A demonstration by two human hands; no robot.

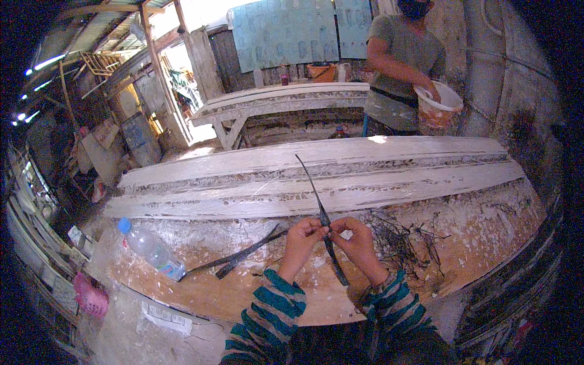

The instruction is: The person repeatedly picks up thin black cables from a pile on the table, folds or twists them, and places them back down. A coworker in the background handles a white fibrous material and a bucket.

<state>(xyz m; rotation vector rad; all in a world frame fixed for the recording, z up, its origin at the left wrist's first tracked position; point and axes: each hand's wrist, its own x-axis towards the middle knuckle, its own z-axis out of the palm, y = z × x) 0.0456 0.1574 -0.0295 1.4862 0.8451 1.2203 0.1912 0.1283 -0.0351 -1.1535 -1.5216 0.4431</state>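
Both hands are up over the near edge of the worktop [255,292], working a long dark strip [316,201]. The left hand [304,234] and right hand [356,237] sit almost touching, and each grip is pinched on the strip at about its middle; the upper end sticks up and away toward the far planks, the lower end hangs down toward the sleeves.

If it were me I'd keep the two pinches close like that, fingertips right at the working spot, and pull evenly so the thin strip doesn't kink or tear off sideways. Looks springy, so a firm thumb-and-finger hold seems the way to go.

Other stuff: a tangle of thin dark fibres [401,243] lies just right of the hands, two more dark strips [237,258] lie flat to the left, and a plastic bottle [152,249] with a blue cap is on its side near the left edge. Long white planks [292,182] run across the far side. Another person stands beyond the far edge holding a white bucket [441,103], well apart. Only the fibre tangle looks close enough to snag.
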